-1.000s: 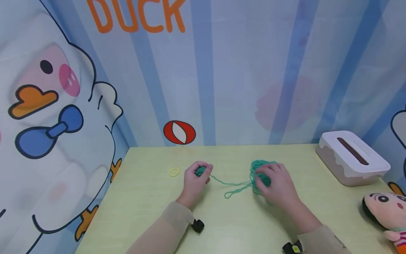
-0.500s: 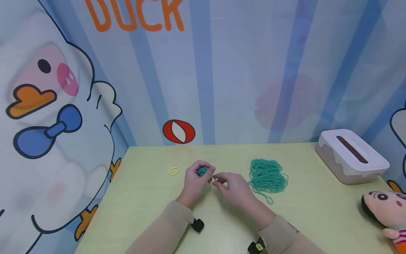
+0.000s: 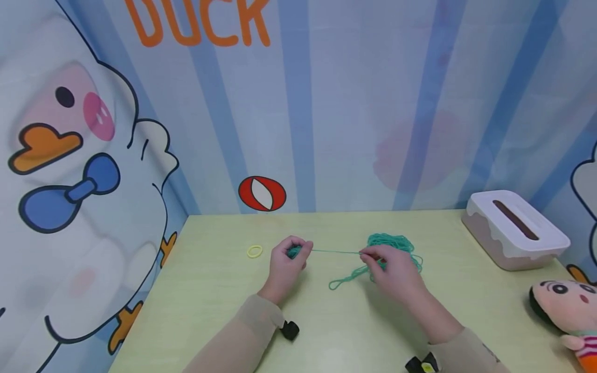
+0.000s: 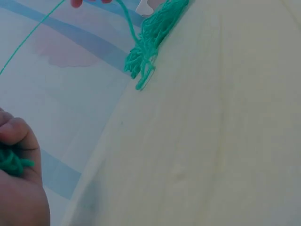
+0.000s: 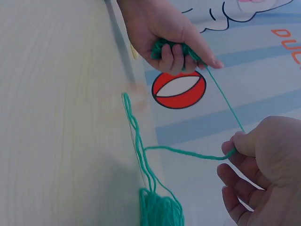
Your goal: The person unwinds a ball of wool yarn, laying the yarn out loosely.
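Observation:
My left hand grips a small green bundle of yarn, fingers curled round it. From that hand a taut yarn strand runs across to my right hand, which pinches it between thumb and fingertips; the strand's slack end curves down from there to the skein in the right wrist view. The larger skein of green yarn lies on the table behind the right hand, which partly covers it. A loose yarn loop trails leftward from the skein across the tabletop.
A yellow ring lies left of the left hand on the pale table. A white-topped tissue box stands at the back right, with a plush doll in front of it. A printed cloth backdrop rises behind the table.
My right hand went from the skein to beside the left hand, then drew back right, stretching a strand between them. The left hand stays nearly in place, still holding its bundle.

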A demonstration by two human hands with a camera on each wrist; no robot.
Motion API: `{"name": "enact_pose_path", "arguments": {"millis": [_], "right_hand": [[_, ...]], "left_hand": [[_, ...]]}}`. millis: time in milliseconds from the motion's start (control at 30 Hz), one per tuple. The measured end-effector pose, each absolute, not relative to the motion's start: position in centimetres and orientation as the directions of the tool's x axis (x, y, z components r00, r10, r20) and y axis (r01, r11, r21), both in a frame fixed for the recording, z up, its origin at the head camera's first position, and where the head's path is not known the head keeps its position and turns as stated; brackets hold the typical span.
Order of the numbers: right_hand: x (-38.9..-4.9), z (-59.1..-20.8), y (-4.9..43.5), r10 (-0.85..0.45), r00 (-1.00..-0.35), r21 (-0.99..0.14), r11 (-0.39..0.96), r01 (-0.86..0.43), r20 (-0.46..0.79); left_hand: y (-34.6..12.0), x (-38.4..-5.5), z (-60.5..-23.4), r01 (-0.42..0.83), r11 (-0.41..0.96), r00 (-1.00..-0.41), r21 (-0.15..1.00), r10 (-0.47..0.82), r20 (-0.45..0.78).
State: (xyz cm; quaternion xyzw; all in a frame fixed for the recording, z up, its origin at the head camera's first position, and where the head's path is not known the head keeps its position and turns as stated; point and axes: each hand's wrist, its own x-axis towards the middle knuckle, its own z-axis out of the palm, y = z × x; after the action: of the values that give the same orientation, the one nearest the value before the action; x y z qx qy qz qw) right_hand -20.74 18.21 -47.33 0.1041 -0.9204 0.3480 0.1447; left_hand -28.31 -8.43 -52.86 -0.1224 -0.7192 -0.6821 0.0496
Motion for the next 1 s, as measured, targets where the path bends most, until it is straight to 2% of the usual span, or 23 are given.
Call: {"name": "enact_pose_path", "arguments": {"millis": [333,600,867,1000], "right_hand": [[-19.7,-47.6,24.2,-0.024,-0.949,-0.544,0.815,-0.201,0.315],[-19.7,-48.6,27.6,0.031,-0.980,-0.507,0.859,-0.073,0.195],[-19.9,-49.7,28.9,0.050,-0.996,-0.449,0.893,0.011,0.074],[-19.8,-49.5,28.1,0.060,-0.996,-0.459,0.888,0.024,0.062]], "left_hand": [[-8.4,-28.2,-52.8,0.239,0.030,-0.966,0.971,0.111,0.234],[-8.5,-28.3,-52.9,0.224,-0.002,-0.966,0.975,0.129,0.222],[-8.5,-28.2,-52.8,0.225,-0.025,-0.960,0.974,0.163,0.226],[-8.4,-28.3,-52.8,0.241,-0.030,-0.951,0.970,0.192,0.242]]}}
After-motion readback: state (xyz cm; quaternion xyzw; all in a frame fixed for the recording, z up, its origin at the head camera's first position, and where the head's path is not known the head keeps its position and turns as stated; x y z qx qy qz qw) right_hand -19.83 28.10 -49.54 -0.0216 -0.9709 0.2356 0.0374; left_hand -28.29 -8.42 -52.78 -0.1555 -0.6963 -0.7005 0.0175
